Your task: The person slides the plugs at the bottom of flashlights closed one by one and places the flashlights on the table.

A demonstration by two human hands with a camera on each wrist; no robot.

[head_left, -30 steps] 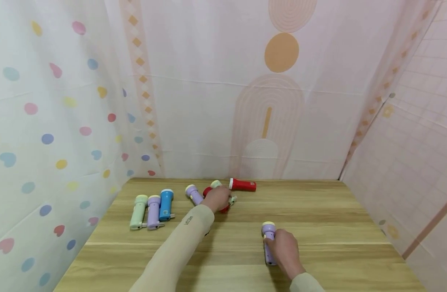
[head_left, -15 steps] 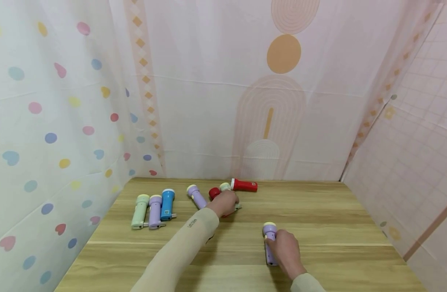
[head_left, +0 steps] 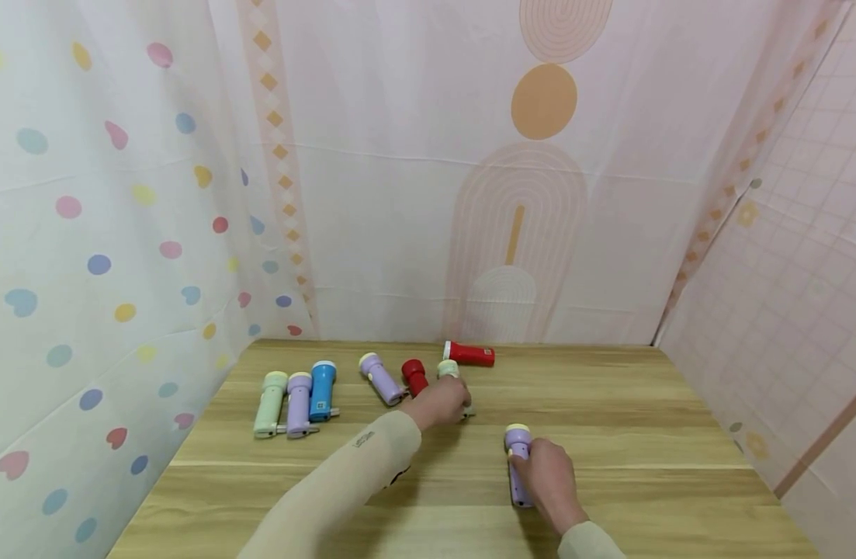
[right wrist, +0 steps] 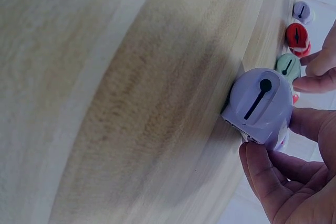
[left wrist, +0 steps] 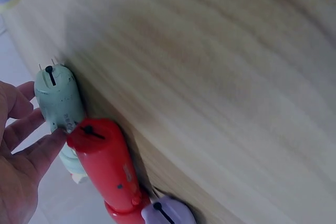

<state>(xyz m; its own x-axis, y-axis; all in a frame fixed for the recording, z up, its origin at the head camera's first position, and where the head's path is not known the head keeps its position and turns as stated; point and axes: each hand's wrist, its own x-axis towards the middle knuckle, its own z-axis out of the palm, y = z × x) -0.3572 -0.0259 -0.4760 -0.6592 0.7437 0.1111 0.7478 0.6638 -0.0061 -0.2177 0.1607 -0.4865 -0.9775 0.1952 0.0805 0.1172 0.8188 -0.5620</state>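
My left hand grips a pale green flashlight lying at the middle of the table, its head pointing toward the back. In the left wrist view, fingers touch the green body close to the tail of a red flashlight. Nearer the front, my right hand holds a purple flashlight by its body against the tabletop. Its round tail end faces the right wrist camera, with thumb and fingers on either side. Another purple flashlight lies left of the red one.
At the left, a green flashlight, a purple flashlight and a blue flashlight lie side by side. A second red flashlight lies crosswise at the table's back edge. Patterned curtains enclose the wooden table.
My left hand has moved right and toward me with the green flashlight, away from the red one, which now shows more. The right hand has stayed on its purple flashlight.
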